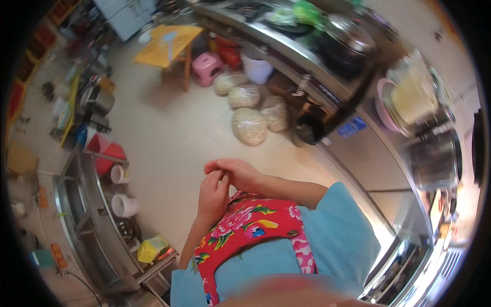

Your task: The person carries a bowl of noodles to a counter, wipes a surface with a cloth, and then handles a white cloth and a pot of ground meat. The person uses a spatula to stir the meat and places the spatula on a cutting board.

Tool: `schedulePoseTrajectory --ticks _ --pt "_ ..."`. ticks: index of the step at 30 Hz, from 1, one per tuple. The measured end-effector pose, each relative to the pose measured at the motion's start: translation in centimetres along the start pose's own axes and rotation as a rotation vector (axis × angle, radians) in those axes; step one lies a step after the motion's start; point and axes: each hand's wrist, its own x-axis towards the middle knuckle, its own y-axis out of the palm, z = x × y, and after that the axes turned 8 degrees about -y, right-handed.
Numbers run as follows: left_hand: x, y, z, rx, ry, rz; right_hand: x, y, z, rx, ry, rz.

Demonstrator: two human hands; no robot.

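In front of the red floral apron (245, 220), my two hands meet at waist height over the floor. My left hand (213, 195) points away from me, its fingertips against the fingers of my right hand (241, 173). The right one reaches across from the side, its fingers close together and bent over the left fingertips. No object shows in either hand, but the space between the palms is hidden.
Filled clear plastic bags (249, 126) lie on the tiled floor by the steel stove counter (291, 46), which bears a large lidded pot (343, 50). A steel sink (82, 230) stands left. Ahead are a small wooden table (157, 46) and a pink stool (207, 68).
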Motion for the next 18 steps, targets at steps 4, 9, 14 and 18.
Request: schedulePoseTrajectory --ticks 4,9,14,18 --pt "1.8 -1.7 3.3 0.261 -0.208 0.012 8.4 2.2 1.5 0.201 0.188 -0.06" --pt "5.2 -0.2 7.4 0.379 -0.31 -0.055 14.6 2.6 2.8 0.143 0.244 -0.065" --pt "9.0 -0.9 15.2 0.471 -0.364 -0.078 23.4 3.9 2.6 0.01 0.346 -0.119" --pt "12.4 -4.0 25.0 0.494 -0.444 -0.057 31.6 5.9 1.4 -0.055 0.49 0.022"
